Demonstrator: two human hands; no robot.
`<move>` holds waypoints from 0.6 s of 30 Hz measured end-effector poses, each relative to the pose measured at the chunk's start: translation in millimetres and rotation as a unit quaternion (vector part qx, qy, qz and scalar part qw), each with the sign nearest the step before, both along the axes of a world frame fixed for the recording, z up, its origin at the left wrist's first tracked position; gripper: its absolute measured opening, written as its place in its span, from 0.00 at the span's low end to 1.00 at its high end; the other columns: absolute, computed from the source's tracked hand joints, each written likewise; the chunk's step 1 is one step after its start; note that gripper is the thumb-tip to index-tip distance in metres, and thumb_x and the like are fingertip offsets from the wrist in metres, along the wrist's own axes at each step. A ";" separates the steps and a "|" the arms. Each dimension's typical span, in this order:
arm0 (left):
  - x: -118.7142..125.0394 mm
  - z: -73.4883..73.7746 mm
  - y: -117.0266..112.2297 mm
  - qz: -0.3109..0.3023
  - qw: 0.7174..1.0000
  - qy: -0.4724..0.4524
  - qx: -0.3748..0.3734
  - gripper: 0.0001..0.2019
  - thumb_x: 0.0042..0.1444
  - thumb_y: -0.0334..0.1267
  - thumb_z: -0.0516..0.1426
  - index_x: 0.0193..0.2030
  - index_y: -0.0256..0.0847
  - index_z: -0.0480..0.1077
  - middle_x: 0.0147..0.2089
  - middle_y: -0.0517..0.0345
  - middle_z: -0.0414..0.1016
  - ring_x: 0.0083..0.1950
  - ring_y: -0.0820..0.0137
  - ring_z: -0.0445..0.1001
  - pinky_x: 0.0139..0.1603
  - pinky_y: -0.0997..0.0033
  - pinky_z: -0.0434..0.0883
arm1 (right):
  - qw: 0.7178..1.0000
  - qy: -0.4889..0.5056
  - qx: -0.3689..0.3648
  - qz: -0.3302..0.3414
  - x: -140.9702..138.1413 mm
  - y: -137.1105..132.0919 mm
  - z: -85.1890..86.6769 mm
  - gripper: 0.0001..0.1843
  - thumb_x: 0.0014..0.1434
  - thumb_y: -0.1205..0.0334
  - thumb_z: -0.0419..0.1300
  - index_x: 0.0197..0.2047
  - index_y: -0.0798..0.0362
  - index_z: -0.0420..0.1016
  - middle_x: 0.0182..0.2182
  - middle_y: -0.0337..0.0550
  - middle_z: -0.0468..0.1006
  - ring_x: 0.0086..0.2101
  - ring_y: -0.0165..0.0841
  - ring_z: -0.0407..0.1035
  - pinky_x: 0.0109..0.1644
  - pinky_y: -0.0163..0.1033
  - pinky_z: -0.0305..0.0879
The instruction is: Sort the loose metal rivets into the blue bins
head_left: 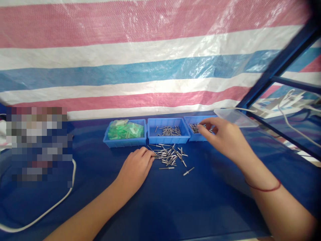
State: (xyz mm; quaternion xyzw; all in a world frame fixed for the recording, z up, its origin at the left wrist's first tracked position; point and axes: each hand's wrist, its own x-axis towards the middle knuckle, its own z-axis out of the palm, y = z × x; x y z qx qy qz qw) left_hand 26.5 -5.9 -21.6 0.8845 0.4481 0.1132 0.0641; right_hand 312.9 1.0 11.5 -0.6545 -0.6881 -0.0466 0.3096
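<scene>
On the blue tabletop lies a loose pile of blind rivets [170,155], silvery with thin pins. My left hand [137,164] rests at the pile's left edge, its fingers curled together against the rivets; what lies under the fingertips is hidden. Over the right blue bin [199,137] hovers my right hand [224,135], thumb and fingers bent and slightly apart, with no item visible between them. That bin contains more rivets [194,128], partly covered by the hand. Behind the pile, the middle blue bin [168,139] also holds rivets [172,131].
A left blue bin [126,144] holds green plastic packets [126,130]. A clear plastic lid [237,118] lies behind my right hand. A white cable [59,202] curves across the left side. A blue metal frame [271,75] stands at right, before a striped tarp [140,75].
</scene>
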 end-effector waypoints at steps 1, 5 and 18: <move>0.0 0.4 0.8 0.003 1.000 -0.002 -0.001 0.11 0.65 0.34 0.48 0.45 0.39 0.71 0.42 0.52 0.73 0.43 0.64 0.73 0.46 0.64 0.68 | 0.999 0.007 -0.005 0.036 -8.2 -2.9 0.0 0.12 0.59 0.56 0.55 0.38 0.53 0.76 0.29 0.44 0.76 0.29 0.35 0.69 0.32 0.38 0.61; 0.4 2.9 1.7 0.011 0.999 -0.028 -0.015 0.09 0.64 0.34 0.49 0.41 0.39 0.71 0.41 0.53 0.73 0.42 0.64 0.73 0.45 0.65 0.68 | 0.987 0.021 -0.045 0.152 -37.3 -14.6 -1.2 0.10 0.61 0.58 0.54 0.37 0.53 0.75 0.30 0.44 0.76 0.28 0.33 0.69 0.34 0.38 0.63; 9.7 10.4 -9.5 0.009 0.951 -0.278 -0.138 0.08 0.63 0.37 0.52 0.39 0.42 0.72 0.39 0.58 0.76 0.40 0.68 0.74 0.44 0.71 0.68 | 0.919 0.264 -0.145 0.256 -86.3 -27.6 -25.0 0.09 0.59 0.57 0.59 0.36 0.54 0.77 0.27 0.41 0.74 0.25 0.28 0.64 0.27 0.33 0.61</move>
